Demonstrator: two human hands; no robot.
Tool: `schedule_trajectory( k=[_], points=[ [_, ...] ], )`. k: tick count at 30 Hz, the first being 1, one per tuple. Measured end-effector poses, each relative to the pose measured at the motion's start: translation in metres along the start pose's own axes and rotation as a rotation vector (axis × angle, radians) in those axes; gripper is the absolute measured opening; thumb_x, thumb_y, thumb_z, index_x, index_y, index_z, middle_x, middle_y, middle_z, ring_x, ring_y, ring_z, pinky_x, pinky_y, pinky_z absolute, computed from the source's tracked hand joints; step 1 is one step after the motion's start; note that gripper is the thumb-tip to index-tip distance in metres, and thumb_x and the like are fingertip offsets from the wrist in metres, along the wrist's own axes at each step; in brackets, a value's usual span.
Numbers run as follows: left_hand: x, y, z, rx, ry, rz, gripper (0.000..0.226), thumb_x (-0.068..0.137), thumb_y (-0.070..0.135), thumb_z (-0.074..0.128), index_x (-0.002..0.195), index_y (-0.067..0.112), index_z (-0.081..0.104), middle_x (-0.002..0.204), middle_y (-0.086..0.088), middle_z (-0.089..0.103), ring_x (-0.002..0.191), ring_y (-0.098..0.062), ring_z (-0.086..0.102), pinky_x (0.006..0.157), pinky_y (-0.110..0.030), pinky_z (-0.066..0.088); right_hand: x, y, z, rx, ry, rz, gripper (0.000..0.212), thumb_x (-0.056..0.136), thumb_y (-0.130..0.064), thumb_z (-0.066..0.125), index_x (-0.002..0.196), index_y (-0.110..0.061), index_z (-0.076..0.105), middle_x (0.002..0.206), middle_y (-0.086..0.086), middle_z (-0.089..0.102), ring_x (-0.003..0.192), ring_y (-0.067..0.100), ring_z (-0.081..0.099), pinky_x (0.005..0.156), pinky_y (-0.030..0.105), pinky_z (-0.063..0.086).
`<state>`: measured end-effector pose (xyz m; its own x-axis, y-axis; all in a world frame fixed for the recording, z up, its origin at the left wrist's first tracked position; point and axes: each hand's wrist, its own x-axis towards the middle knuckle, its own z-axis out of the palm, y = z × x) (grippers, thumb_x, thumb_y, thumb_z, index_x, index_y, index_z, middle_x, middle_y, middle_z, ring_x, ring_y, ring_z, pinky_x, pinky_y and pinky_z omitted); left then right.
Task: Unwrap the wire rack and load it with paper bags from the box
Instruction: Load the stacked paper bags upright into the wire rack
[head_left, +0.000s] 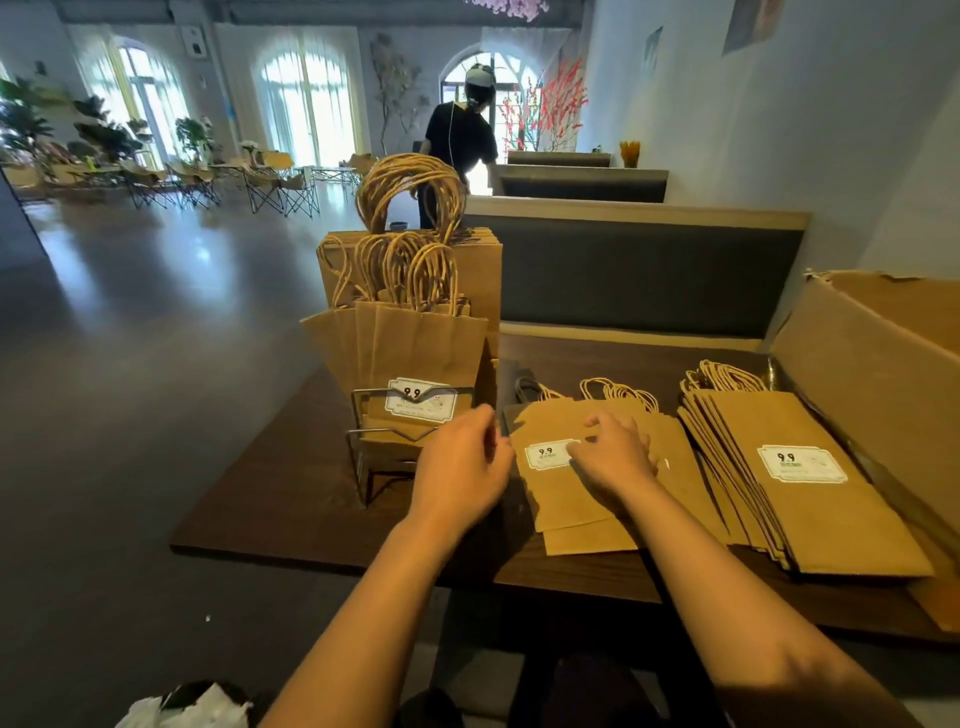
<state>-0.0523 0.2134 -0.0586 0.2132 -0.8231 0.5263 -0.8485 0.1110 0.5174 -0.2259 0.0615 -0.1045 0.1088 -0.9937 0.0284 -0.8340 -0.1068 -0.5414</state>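
Observation:
A wire rack (363, 462) stands at the table's left end, with several brown paper bags (415, 343) upright in its tiers and their twisted handles sticking up. A small pile of flat bags (561, 499) with a white label lies in the middle of the table. My right hand (615, 452) rests on this pile with its fingers spread over the top bag. My left hand (462, 467) hovers between the rack and the pile's left edge, fingers loosely curved, gripping nothing that I can see. A thicker stack of flat bags (810, 483) lies to the right.
An open cardboard box (872, 353) lies on its side at the table's right end. A dark padded bench back (649, 270) runs behind the wooden table (291, 499). A person in black stands farther back. White crumpled wrapping (182, 709) lies on the floor at lower left.

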Motion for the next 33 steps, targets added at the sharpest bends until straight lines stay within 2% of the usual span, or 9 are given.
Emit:
schedule_trajectory(
  k=[4,6,9,14,20,26,29,31,33],
  points=[
    [-0.012,0.01,0.049,-0.038,-0.158,-0.017,0.006,0.094,0.027,0.061,0.091,0.024,0.057,0.089,0.009,0.059,0.082,-0.012,0.057,0.071,-0.036,0.05,-0.002,0.025,-0.005,-0.187,-0.113,0.12,0.082,0.077,-0.067,0.067,0.147,-0.037,0.038,0.16,0.012,0.027,0.144,0.044,0.025,0.114,0.055,0.025],
    [-0.014,0.009,0.07,-0.056,-0.282,-0.102,0.012,0.093,0.028,0.063,0.103,0.022,0.061,0.103,0.004,0.06,0.096,-0.017,0.059,0.083,-0.038,0.051,-0.003,0.034,-0.005,-0.219,-0.137,0.13,0.094,0.074,-0.074,0.066,0.153,-0.036,0.031,0.164,0.013,0.022,0.147,0.045,0.022,0.117,0.055,0.022],
    [-0.02,0.004,0.096,-0.054,-0.429,-0.216,0.032,0.091,0.03,0.065,0.12,0.016,0.061,0.122,-0.007,0.058,0.118,-0.027,0.055,0.1,-0.037,0.045,-0.006,0.042,-0.004,-0.221,-0.077,0.091,0.1,0.073,-0.078,0.066,0.153,-0.031,0.03,0.16,0.014,0.031,0.145,0.043,0.029,0.117,0.052,0.025],
    [-0.019,0.005,0.108,-0.115,-0.364,-0.42,0.04,0.089,0.028,0.067,0.127,0.018,0.058,0.131,-0.009,0.053,0.125,-0.029,0.049,0.107,-0.038,0.04,-0.008,0.047,0.001,-0.192,-0.018,0.048,0.098,0.072,-0.077,0.067,0.151,-0.028,0.036,0.153,0.009,0.042,0.14,0.037,0.036,0.113,0.05,0.036],
    [-0.01,0.01,0.107,-0.466,-0.351,-0.58,0.029,0.09,0.022,0.068,0.118,0.022,0.058,0.115,0.002,0.064,0.104,-0.018,0.063,0.099,-0.041,0.051,-0.013,0.046,0.006,0.013,0.096,-0.033,0.073,0.082,-0.045,0.08,0.144,-0.025,0.047,0.143,0.003,0.049,0.127,0.026,0.052,0.092,0.037,0.049],
    [-0.01,0.01,0.105,-0.731,-0.274,-0.683,0.024,0.091,0.015,0.069,0.113,0.019,0.06,0.118,-0.008,0.064,0.107,-0.023,0.062,0.101,-0.043,0.048,-0.016,0.043,0.011,0.238,0.167,-0.062,0.054,0.082,-0.021,0.083,0.13,-0.03,0.058,0.132,-0.001,0.052,0.117,0.019,0.059,0.081,0.025,0.045],
    [-0.006,0.008,0.101,-0.865,-0.261,-0.726,0.027,0.089,0.016,0.07,0.115,0.014,0.06,0.116,-0.008,0.063,0.093,-0.019,0.058,0.09,-0.038,0.047,-0.015,0.043,0.008,0.444,0.196,0.011,0.054,0.079,-0.019,0.085,0.124,-0.032,0.058,0.128,-0.002,0.054,0.117,0.018,0.059,0.09,0.032,0.052],
    [-0.006,0.005,0.1,-0.964,-0.236,-0.768,0.033,0.083,0.021,0.072,0.113,0.013,0.061,0.11,-0.008,0.063,0.085,-0.017,0.055,0.079,-0.032,0.046,-0.014,0.042,0.002,0.566,0.174,0.098,0.064,0.077,-0.02,0.086,0.132,-0.032,0.053,0.129,-0.003,0.057,0.117,0.019,0.059,0.096,0.042,0.054],
    [-0.005,0.005,0.099,-1.074,-0.202,-0.803,0.024,0.089,0.015,0.069,0.11,0.01,0.06,0.097,-0.006,0.062,0.079,-0.015,0.056,0.07,-0.027,0.05,-0.014,0.041,-0.002,0.645,0.106,0.152,0.076,0.078,-0.022,0.086,0.142,-0.028,0.046,0.125,-0.005,0.057,0.115,0.02,0.059,0.098,0.047,0.054]
  ],
)
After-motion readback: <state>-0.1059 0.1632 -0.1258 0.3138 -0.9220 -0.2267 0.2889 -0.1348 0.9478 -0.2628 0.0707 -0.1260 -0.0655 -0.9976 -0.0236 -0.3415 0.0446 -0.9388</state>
